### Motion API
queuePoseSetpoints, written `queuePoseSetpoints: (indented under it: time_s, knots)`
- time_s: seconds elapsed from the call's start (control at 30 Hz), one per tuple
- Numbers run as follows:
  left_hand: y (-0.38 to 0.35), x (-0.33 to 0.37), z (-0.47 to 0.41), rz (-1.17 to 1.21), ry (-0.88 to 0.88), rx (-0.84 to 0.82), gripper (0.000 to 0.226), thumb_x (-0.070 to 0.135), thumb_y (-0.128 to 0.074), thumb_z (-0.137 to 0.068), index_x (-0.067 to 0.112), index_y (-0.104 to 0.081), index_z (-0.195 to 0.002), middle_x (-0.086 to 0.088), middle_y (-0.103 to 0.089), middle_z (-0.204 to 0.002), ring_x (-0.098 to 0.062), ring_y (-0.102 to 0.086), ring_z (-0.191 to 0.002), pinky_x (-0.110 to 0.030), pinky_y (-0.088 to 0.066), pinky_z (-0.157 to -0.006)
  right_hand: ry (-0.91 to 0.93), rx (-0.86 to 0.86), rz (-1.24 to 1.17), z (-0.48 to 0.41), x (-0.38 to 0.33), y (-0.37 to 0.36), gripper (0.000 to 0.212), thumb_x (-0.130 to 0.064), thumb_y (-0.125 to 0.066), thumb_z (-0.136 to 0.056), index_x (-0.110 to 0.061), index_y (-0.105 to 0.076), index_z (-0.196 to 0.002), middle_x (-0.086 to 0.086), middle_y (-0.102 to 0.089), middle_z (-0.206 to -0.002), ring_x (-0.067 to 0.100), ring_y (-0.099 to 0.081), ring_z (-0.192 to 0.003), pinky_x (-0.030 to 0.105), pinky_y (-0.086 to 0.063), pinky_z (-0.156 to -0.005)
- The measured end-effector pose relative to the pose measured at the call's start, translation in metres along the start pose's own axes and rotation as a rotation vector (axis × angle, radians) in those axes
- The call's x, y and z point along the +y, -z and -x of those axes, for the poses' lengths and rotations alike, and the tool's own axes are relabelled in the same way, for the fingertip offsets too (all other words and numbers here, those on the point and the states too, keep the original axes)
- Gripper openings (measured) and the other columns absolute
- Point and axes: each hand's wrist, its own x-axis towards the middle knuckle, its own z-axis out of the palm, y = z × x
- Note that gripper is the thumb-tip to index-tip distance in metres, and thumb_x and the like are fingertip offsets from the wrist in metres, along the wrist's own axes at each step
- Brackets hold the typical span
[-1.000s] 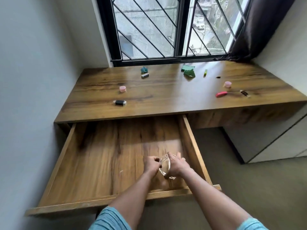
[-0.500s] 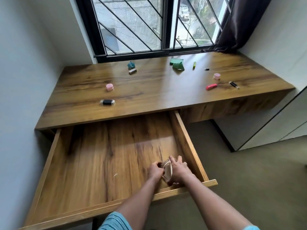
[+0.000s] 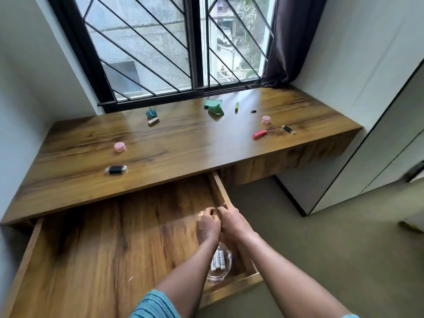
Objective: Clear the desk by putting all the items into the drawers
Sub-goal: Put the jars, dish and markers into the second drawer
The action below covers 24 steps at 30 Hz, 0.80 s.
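The wide wooden drawer (image 3: 220, 191) stands pulled out under the desk (image 3: 183, 145). A clear glass dish (image 3: 219, 265) with small white tubes in it rests in the drawer's front right corner. My left hand (image 3: 207, 224) and my right hand (image 3: 232, 222) hover side by side just beyond the dish, fingers curled, with nothing visible in them. On the desk lie a black bottle (image 3: 115, 169), two pink jars (image 3: 120, 146) (image 3: 266, 119), a teal object (image 3: 151, 113), a small block (image 3: 153, 121), green paper pieces (image 3: 214, 107), a green marker (image 3: 236, 107), a red item (image 3: 259, 134) and a black tube (image 3: 288, 129).
A barred window (image 3: 179, 53) and a dark curtain (image 3: 289, 42) back the desk. White walls close in on the left and the far right. A white cabinet (image 3: 378, 157) stands to the right, with carpet floor (image 3: 321, 249) below it.
Both hands have let go of the glass dish, which now rests in the drawer, and have lifted away toward the desk. The view has tilted up and left.
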Motion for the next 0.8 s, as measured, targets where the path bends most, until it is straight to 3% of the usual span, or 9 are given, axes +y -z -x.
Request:
queuePoseSetpoints:
  time_s: [0.43, 0.8]
  knots:
    - [-0.127, 0.189, -0.024, 0.002, -0.176, -0.046, 0.039, 0.014, -0.053, -0.09, 0.013, -0.056, -0.13, -0.01, -0.056, -0.134, -0.022, -0.05, -0.126, -0.026, -0.037, -0.105, -0.092, 0.166, 0.037, -0.063, 0.165, 0.161, 0.041, -0.019, -0.057, -0.091, -0.005, -0.053, -0.129, 0.014, -0.044, -0.137, 0.029, -0.048, -0.125, 0.036, -0.042, -0.105]
    - [-0.18, 0.272, -0.081, -0.089, -0.263, -0.062, 0.039, 0.013, -0.053, -0.091, 0.01, -0.056, -0.129, -0.008, -0.053, -0.135, -0.022, -0.048, -0.128, -0.029, -0.035, -0.11, -0.141, 0.216, 0.073, -0.161, 0.245, 0.232, 0.037, -0.021, -0.056, -0.09, -0.003, -0.058, -0.123, 0.017, -0.051, -0.128, 0.033, -0.052, -0.118, 0.034, -0.042, -0.1]
